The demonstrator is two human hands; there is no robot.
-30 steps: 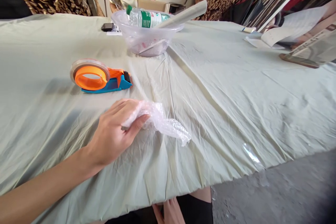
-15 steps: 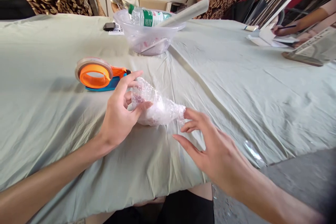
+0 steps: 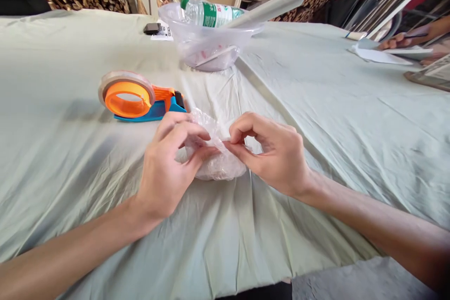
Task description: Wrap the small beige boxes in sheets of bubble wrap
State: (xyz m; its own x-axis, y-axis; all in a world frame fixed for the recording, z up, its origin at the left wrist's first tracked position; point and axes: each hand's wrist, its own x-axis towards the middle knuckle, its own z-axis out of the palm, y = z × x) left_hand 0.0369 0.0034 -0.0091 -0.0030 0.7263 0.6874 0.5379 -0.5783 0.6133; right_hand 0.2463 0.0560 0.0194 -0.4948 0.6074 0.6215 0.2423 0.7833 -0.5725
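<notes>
On the pale green cloth of the table (image 3: 70, 187), an orange and blue tape dispenser (image 3: 138, 98) lies at the left, just behind the left hand (image 3: 168, 168), whose thumb and fingers are closed on the left side of a crumpled wad of bubble wrap (image 3: 218, 164) resting on the cloth at the middle. The right hand (image 3: 272, 152) meets it from the other side, thumb and forefinger pinched on the wrap's top edge with the other fingers curled. Farther back stands a clear plastic bowl (image 3: 211, 47) holding a water bottle (image 3: 211, 13) and a pale roll (image 3: 270, 5), and at the far right another person's hand (image 3: 395, 41) rests on papers (image 3: 379, 55).
</notes>
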